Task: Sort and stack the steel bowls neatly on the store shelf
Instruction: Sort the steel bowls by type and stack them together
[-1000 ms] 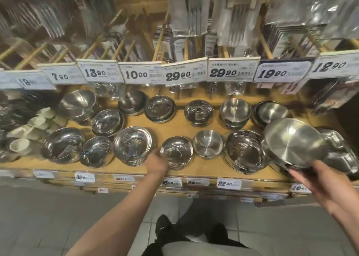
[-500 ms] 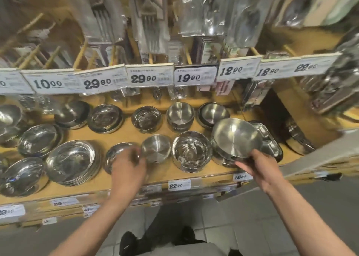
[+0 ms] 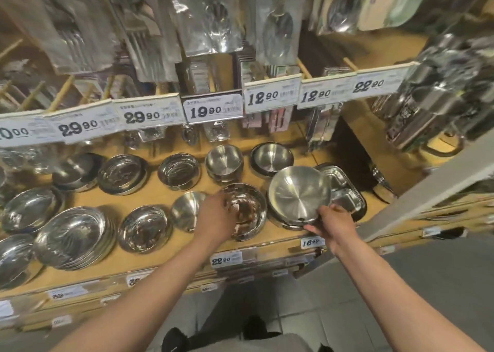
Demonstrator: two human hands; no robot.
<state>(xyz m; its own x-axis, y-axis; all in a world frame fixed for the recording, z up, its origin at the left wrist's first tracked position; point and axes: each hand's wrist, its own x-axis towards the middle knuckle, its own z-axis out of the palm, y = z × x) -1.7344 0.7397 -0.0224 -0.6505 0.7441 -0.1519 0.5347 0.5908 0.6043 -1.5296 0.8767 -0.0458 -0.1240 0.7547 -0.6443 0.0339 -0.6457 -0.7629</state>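
I am looking down from the head camera at a wooden store shelf (image 3: 160,188) that is carrying many steel bowls in two rough rows.

My right hand (image 3: 332,224) is gripping a wide, shallow steel bowl (image 3: 298,192) by its near rim, thumb on top and fingers curled underneath. The bowl is tilting toward me, so its inside is showing. It is hovering just above a stack of similar bowls (image 3: 283,222) at the front right of the shelf. Just beside it on the right, a stack of steel divided trays (image 3: 344,194) is lying on the shelf.

My left hand (image 3: 215,219) is reaching over the near left rim of a deep shiny bowl (image 3: 247,211) in the front row. Its fingers are curling down at the rim, but I cannot tell whether they are actually gripping it. A small brushed bowl (image 3: 187,208) is sitting just left of that hand, partly hidden behind it.

Farther left, stacks of wide bowls (image 3: 73,235) are resting on the front row. In the back row, smaller bowls (image 3: 224,162) are standing well apart from each other.

White price tags (image 3: 213,110) are hanging in a line above the shelf, and packaged cutlery (image 3: 276,28) is hanging above those.
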